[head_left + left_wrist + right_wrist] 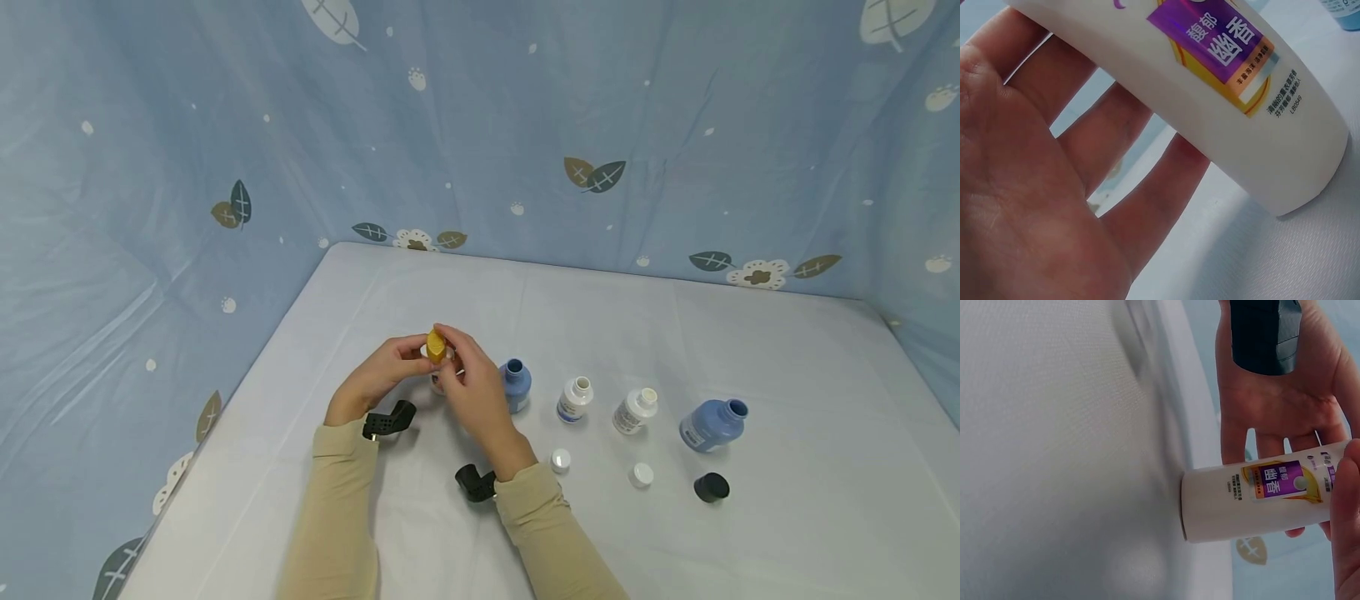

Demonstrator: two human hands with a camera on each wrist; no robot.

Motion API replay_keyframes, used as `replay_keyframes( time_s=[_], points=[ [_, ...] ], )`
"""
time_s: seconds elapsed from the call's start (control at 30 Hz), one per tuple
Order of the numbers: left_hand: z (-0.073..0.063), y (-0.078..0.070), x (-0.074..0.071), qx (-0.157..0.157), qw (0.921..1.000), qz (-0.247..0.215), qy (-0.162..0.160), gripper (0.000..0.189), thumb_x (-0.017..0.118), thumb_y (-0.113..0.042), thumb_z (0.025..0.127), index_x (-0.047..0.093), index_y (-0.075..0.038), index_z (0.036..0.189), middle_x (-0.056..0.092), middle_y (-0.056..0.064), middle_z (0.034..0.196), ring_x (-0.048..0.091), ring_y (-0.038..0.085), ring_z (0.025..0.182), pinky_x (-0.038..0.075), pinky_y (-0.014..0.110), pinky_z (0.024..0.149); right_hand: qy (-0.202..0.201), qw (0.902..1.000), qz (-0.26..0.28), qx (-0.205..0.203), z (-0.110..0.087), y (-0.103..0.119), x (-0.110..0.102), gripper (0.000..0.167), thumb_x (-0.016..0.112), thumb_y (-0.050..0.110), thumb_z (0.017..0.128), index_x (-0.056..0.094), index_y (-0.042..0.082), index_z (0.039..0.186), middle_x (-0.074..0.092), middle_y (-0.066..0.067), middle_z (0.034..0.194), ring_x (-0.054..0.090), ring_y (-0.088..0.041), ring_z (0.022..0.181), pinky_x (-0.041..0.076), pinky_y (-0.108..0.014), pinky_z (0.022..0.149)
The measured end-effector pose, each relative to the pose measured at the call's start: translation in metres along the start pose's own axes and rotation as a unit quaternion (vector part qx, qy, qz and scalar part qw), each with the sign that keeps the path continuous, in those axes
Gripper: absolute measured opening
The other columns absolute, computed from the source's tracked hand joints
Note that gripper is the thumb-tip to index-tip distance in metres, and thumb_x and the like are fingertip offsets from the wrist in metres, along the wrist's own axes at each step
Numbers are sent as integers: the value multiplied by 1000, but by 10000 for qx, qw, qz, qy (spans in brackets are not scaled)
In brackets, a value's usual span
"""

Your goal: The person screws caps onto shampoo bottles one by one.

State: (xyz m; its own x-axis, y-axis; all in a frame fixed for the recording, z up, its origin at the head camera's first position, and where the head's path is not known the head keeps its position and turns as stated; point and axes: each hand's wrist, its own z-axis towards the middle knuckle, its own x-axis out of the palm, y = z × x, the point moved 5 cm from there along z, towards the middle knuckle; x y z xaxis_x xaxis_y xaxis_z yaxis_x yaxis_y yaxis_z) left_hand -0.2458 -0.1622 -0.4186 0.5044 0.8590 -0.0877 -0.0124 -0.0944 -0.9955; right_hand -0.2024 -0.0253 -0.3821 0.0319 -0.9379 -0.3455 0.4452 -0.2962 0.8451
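A white bottle [1254, 503] with a purple and yellow label stands between my hands, tilted in both wrist views. In the head view its yellow cap [436, 346] shows at the top, while the hands hide most of the body. My left hand [382, 371] holds the bottle near its upper end; several fingers [1154, 206] reach behind the white body. From the other side my right hand [476, 392] pinches the yellow cap between thumb and forefinger. The exact fingertip contact is partly hidden.
Right of the hands stand an uncapped blue bottle [516, 385], two uncapped white bottles [574, 400] and another uncapped blue bottle [712, 425]. Nearer the front lie two white caps [560, 461] and a black cap [712, 487]. A patterned blue curtain [487, 125] borders the white table [465, 558].
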Motion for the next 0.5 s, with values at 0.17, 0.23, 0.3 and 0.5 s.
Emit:
replay_keyframes(
  time_s=[0.17, 0.23, 0.3, 0.5],
  points=[
    [-1, -4, 2, -74, 10000, 27, 12, 39, 57, -6, 86, 50, 1, 124, 55, 11, 118, 50, 20, 102, 35, 40, 91, 124, 9999, 80, 88, 0, -1, 2, 44, 45, 7, 89, 44, 23, 129, 48, 7, 121, 53, -6, 68, 47, -21, 56],
    [-2, -6, 2, -117, 9999, 88, -15, 40, 58, -6, 85, 50, 2, 124, 56, 11, 116, 51, 20, 100, 35, 40, 91, 111, 9999, 18, 26, 0, 0, 1, 44, 45, 7, 88, 44, 22, 129, 48, 7, 121, 52, -6, 69, 47, -21, 56],
    [-2, -6, 2, -158, 9998, 137, -43, 40, 59, -7, 84, 51, 1, 123, 57, 10, 114, 52, 21, 96, 36, 40, 89, 85, 9999, -46, -44, 0, 1, 1, 44, 46, 6, 87, 45, 21, 129, 47, 7, 121, 51, -5, 70, 46, -20, 56],
    [-1, -6, 2, -226, 9996, 133, -80, 33, 60, -7, 85, 55, 0, 117, 58, 8, 109, 53, 21, 92, 40, 36, 84, -41, 9997, -225, -116, 0, 2, 0, 42, 47, 7, 86, 47, 19, 126, 47, 7, 119, 49, -4, 70, 46, -19, 57]
  ],
)
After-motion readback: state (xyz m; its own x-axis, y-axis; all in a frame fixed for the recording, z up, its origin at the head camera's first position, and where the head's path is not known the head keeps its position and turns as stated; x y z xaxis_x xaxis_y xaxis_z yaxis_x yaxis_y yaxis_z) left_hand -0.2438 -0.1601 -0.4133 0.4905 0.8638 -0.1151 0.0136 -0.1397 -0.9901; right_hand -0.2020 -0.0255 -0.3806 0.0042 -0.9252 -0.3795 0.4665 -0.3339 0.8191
